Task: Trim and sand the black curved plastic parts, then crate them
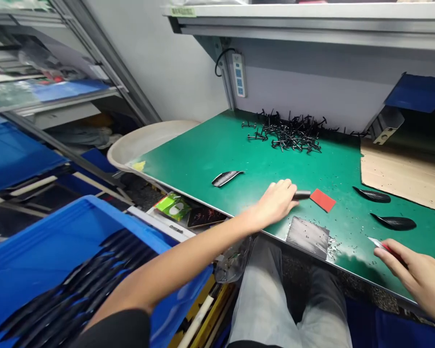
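My left hand [275, 203] rests on the green work mat [217, 150], its fingers closed over a short black piece [301, 195] that sticks out beside a red square pad [323, 200]. My right hand [416, 275] holds a red-handled utility knife [386, 249] at the mat's front right, blade pointing left. Two curved black ribbed pieces [393, 222] lie just beyond that hand, and a third [226, 178] lies left of my left hand. A grey abrasive sheet [307, 237] with scattered black shavings sits at the front edge. A heap of small black T-shaped pieces [290, 133] lies toward the back.
A blue crate [58, 270] of long black pieces stands under my left arm. A white round tub [145, 142] sits behind the mat's left corner. Cardboard [402, 171] covers the right end. A power strip [239, 75] hangs on the back panel, below a shelf.
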`<state>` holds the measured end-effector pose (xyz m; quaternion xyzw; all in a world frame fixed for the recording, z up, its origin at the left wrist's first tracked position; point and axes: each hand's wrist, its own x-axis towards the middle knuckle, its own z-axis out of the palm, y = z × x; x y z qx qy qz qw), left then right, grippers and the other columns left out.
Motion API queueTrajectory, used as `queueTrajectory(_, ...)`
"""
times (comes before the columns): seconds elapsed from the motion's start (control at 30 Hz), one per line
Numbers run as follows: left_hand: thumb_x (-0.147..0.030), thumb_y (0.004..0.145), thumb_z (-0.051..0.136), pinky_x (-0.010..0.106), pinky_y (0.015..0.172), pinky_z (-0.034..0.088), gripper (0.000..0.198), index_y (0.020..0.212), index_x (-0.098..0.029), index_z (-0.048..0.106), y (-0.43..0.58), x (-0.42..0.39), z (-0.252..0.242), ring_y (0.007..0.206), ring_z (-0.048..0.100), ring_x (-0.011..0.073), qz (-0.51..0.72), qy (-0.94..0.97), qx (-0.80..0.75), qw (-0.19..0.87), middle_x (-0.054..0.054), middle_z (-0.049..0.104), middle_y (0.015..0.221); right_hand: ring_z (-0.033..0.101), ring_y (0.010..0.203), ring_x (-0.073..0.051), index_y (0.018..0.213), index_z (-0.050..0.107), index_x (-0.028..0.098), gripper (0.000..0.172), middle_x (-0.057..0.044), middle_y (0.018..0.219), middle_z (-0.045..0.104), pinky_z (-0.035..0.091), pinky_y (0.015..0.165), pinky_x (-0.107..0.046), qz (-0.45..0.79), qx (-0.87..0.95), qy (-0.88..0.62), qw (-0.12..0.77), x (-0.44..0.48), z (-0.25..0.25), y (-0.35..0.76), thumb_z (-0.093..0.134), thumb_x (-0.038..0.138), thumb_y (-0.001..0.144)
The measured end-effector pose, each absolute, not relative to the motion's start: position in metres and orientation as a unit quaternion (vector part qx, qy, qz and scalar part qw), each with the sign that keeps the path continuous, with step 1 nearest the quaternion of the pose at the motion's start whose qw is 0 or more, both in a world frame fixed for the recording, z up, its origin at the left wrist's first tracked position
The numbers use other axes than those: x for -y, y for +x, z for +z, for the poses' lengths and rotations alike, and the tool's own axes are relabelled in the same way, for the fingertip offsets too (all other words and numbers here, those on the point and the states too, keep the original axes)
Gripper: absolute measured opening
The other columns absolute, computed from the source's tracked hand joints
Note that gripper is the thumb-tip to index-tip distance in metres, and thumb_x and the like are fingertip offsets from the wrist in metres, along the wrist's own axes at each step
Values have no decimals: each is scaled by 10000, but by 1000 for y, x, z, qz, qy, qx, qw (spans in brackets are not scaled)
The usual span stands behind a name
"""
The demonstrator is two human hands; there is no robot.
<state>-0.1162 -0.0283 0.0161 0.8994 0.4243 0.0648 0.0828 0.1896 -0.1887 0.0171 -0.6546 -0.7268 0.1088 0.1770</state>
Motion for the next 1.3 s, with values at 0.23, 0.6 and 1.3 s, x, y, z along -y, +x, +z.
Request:
queueTrajectory(0.23, -87, 955, 422, 296, 566, 325, 201, 812, -182, 526, -152, 95, 22, 579, 460, 129, 311, 931, -104, -158, 44, 678, 820, 562, 510, -147, 851, 472, 233, 452, 41, 643, 583, 337, 490, -266, 72, 820, -546, 159, 191, 48, 119, 247, 541, 1091)
queueTrajectory(0.6, -164, 754, 570, 277, 490, 325, 66, 751, -216, 530, -150, 112, 32, 563, 533, 125, 380, 912, -30, -153, 28, 697, 752, 576, 389, -185, 677, 541, 194, 795, -7, 508, 560, 157, 438, -303, -40, 837, -528, 141, 204, 43, 72, 72, 760, 980)
queueTrajectory(1.3, -148, 1000, 451, 376, 922, 335, 271, 1052, -295, 672, -155, 19, -2, 1111, 557, 194, 262, 950, -95, -142, 5, 690, 1252, 407, 532, -163, 674, 438, 233, 562, -3, 572, 491, 288, 557, -291, 50, 539, -833, 114, 157, 33, 255, 468, 762, 864)
